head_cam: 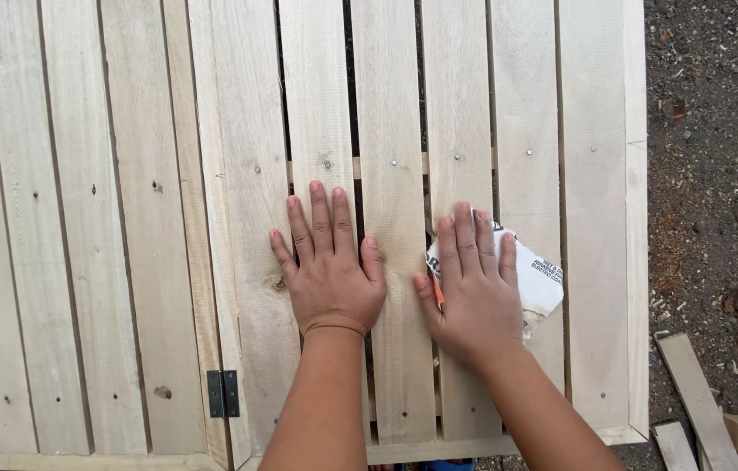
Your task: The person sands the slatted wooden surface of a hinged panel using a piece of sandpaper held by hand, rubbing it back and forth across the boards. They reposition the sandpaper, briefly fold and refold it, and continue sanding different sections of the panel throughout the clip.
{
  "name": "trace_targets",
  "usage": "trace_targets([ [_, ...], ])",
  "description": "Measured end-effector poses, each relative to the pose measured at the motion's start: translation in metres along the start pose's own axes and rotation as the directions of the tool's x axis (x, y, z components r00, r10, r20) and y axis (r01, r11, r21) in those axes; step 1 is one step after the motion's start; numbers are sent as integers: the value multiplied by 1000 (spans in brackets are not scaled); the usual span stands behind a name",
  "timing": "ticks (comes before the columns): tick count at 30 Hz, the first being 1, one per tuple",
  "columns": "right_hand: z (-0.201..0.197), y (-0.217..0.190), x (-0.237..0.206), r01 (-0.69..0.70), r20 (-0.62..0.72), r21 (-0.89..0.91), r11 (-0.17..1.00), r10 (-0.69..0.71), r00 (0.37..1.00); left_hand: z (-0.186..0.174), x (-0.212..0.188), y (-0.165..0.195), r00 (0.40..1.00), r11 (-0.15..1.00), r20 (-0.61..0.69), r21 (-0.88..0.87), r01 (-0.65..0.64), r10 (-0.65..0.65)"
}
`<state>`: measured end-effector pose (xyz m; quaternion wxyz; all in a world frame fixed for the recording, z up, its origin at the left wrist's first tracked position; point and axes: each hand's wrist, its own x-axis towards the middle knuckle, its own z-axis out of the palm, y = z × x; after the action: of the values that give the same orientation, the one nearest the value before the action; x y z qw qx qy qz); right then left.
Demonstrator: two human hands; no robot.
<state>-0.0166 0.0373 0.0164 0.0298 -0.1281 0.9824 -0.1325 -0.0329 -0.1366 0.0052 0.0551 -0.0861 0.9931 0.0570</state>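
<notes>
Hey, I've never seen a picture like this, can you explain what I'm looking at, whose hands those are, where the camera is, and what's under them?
The camera sits on a person's head and looks straight down, so both arms are that person's own. Below lies a panel of pale wooden slats nailed side by side, with a small dark hinge near its lower edge. The left hand rests flat and empty on the slats. The right hand presses a sheet of sandpaper, its white printed back facing up, against the wood. To the right is dark ground with wood scraps.

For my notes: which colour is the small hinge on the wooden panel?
Dark grey, almost black hinge, seen in the head view.
</notes>
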Motion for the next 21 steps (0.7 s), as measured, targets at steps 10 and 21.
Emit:
trace_targets([
  [10,-3,-16,-84,-93,12,50,994,93,996,-1,1,1,1000,1000,-1,22,5,-5],
  [21,10,12,51,-225,2,59,973,225,974,0,1,0,1000,999,4,35,4,-4],
])
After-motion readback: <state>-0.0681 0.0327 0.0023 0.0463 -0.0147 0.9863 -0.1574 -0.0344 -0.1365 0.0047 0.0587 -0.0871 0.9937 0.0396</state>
